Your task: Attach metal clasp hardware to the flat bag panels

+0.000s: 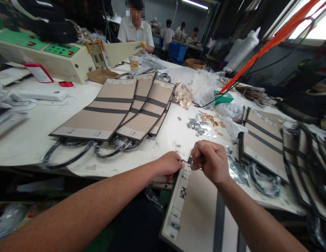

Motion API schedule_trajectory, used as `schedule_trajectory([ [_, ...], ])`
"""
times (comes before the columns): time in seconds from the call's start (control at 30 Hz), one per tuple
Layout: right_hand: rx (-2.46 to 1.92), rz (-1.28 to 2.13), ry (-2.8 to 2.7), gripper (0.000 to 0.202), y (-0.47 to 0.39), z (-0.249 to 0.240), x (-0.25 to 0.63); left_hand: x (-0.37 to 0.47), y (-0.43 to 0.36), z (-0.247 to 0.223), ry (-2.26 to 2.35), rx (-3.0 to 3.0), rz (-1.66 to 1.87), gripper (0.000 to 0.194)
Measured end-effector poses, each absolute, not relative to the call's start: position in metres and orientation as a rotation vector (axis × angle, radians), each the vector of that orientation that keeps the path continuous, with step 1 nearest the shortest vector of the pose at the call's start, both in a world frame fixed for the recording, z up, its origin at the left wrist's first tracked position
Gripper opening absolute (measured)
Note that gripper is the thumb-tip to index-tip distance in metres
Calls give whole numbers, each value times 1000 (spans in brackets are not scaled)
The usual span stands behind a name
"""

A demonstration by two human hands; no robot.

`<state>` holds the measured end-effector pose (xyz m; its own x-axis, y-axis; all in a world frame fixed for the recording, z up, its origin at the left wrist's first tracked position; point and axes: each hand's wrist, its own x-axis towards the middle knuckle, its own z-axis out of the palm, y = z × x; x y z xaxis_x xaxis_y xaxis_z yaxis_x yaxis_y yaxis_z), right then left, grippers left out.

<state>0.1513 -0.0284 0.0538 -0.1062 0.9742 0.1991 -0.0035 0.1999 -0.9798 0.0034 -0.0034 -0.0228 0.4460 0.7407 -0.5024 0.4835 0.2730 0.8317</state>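
Note:
A beige bag panel (198,206) with dark bands lies tilted in front of me, overlapping the table's front edge. A pale strip along its left side carries small metal fittings, one of them a square plate (183,192). My left hand (171,164) is closed on the panel's far left corner, thumb on top. Just to the right, my right hand (211,159) makes a fist low over the same end of the strip. Whatever that fist holds is mostly hidden by the fingers.
Similar panels with plastic-wrapped handles (110,108) lie stacked at left, and more (263,140) at right. Loose silver plates (197,126) and gold-coloured pieces (211,119) are scattered mid-table. A cream machine (81,63) stands back left. An orange strap (268,45) hangs at right. A person (136,31) sits opposite.

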Motion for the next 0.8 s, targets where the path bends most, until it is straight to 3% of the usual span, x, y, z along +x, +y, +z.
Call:
schedule_trajectory([
  [0.43,-807,1033,-1223,43,-39,46,158,2,-3,-24,1195,1390,234,22],
  [0.7,-1499,839,-1555,44,-54,37,187,2,-11,-9,1240,1465,222,24],
  [0.8,-1702,588,-1724,23,-80,31,227,3,-18,4,1241,1600,228,25],
])
